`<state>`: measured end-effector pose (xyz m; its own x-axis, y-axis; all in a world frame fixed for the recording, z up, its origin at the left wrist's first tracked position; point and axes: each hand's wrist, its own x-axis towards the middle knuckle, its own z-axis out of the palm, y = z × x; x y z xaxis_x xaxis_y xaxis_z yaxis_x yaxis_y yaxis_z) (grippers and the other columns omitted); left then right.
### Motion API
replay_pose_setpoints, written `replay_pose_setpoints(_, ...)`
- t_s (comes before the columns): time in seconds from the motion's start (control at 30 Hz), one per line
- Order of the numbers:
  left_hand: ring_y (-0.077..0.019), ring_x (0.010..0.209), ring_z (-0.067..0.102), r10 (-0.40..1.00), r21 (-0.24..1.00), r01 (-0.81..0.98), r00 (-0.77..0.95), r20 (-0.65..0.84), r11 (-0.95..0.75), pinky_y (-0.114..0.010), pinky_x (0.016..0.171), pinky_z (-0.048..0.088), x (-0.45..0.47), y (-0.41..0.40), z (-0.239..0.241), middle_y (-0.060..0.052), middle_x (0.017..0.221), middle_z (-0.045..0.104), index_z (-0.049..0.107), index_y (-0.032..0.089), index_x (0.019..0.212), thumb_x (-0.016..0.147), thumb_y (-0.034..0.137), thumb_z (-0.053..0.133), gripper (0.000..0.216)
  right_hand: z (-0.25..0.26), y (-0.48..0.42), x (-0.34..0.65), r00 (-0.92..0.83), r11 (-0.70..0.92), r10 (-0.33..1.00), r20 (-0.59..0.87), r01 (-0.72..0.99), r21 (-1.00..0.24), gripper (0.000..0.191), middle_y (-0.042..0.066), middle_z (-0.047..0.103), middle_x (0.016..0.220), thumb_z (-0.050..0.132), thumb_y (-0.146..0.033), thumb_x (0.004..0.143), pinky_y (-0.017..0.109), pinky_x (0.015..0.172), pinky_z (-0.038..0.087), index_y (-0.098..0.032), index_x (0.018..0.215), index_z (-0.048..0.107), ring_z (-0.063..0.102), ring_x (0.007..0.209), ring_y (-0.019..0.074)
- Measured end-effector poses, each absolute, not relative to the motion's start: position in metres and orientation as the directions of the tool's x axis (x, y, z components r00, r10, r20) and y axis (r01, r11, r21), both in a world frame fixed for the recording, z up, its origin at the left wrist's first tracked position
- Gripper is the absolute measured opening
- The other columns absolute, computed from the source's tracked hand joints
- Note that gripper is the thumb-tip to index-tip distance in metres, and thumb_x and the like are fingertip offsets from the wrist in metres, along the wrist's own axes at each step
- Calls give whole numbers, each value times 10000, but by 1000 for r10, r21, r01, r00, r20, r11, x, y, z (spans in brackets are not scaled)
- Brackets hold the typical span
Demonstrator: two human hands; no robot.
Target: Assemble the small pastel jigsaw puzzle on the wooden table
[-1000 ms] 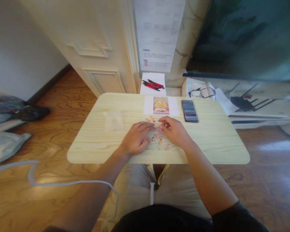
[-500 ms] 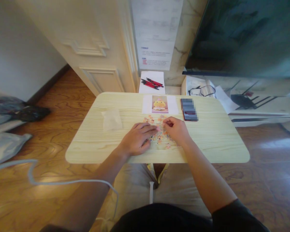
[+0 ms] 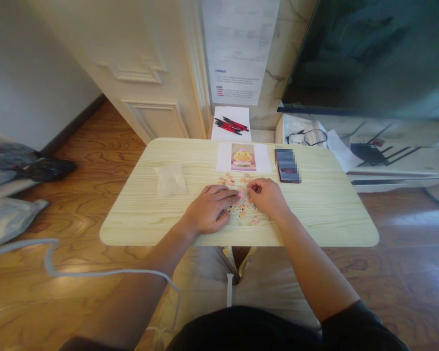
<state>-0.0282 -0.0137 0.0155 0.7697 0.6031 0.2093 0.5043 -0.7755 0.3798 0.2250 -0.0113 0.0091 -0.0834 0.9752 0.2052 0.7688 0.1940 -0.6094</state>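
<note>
Small jigsaw puzzle pieces (image 3: 242, 213), mostly orange and pink, lie loosely spread between my hands on the light wood-grain table (image 3: 139, 214). My left hand (image 3: 208, 209) rests palm down at the left of the pieces, its fingers stretched out over some of them near a pink one. At the right side of the pile, my right hand (image 3: 267, 195) is closed in a pinch, thumb against forefinger. What sits between those fingertips is too small to make out. Just beyond the pieces lies a printed picture (image 3: 243, 158) of a yellow cartoon figure on white paper.
A translucent bag (image 3: 171, 180) lies on the table's left part, and a phone (image 3: 287, 165) at the back right. Several red and black pens (image 3: 230, 125) rest on a white surface behind the table. A pale cable (image 3: 106, 274) crosses in front of my left arm.
The whole view has shifted very slightly. Both hands keep nearly the same place and pose over the pieces.
</note>
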Motion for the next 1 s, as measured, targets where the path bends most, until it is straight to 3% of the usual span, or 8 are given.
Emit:
replay_pose_setpoints(0.17,-332,1398,526,600,376,503,773,208,-778,-556,1186,384,-28,-14,16,-38,1536,635,623,306,1504,917,268,566,591,8,-9,227,-115,212,972,206,808,-549,97,39,750,878,687,-197,905,337,873,459,-220,880,777,627,877,215)
replay_pose_setpoints(1.0,-336,1397,529,605,370,511,770,205,-776,-552,1185,396,-28,-14,14,-43,1532,636,621,288,1503,911,277,578,594,9,-11,231,-176,285,955,239,765,-577,106,42,761,942,716,-214,920,360,943,492,-238,949,815,659,956,228)
